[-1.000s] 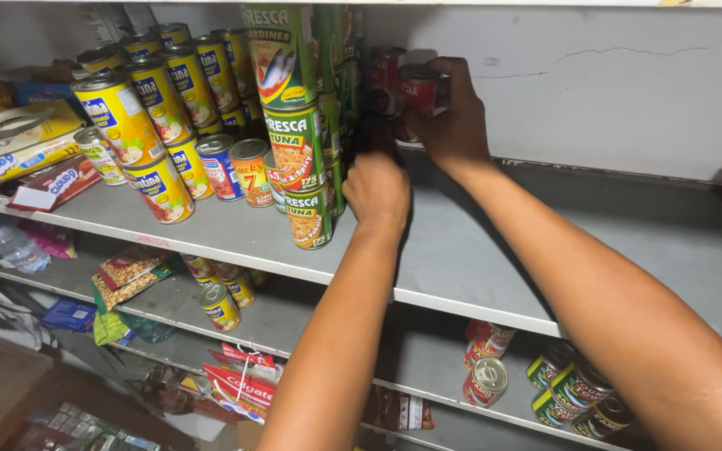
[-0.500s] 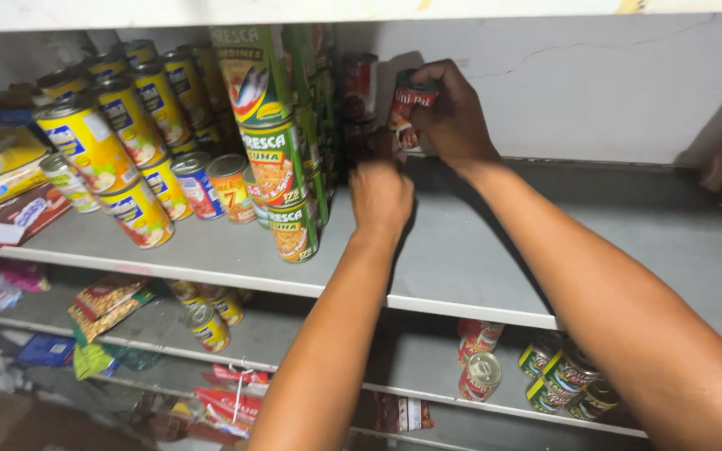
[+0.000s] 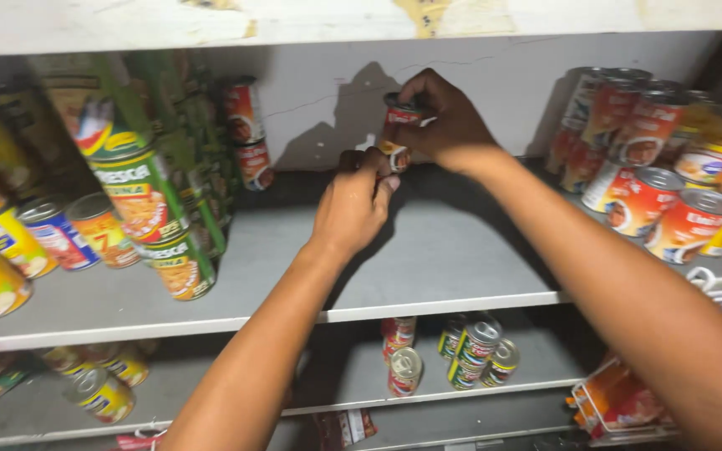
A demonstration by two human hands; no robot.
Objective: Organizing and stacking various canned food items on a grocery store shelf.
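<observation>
While over grey shelf point(image 3: 461, 259), right hand point(image 3: 449, 125) grips upper can point(image 3: 401, 110), left hand point(image 3: 353, 205) lower can point(image 3: 394, 155).

Left hand point(image 3: 353, 205): your arm reaches up from below, wrist straight, fingers curled inward in a closed grip.
Right hand point(image 3: 444, 121): your arm stretches in from the right, fingers bent and pinched together, just above your left.
</observation>
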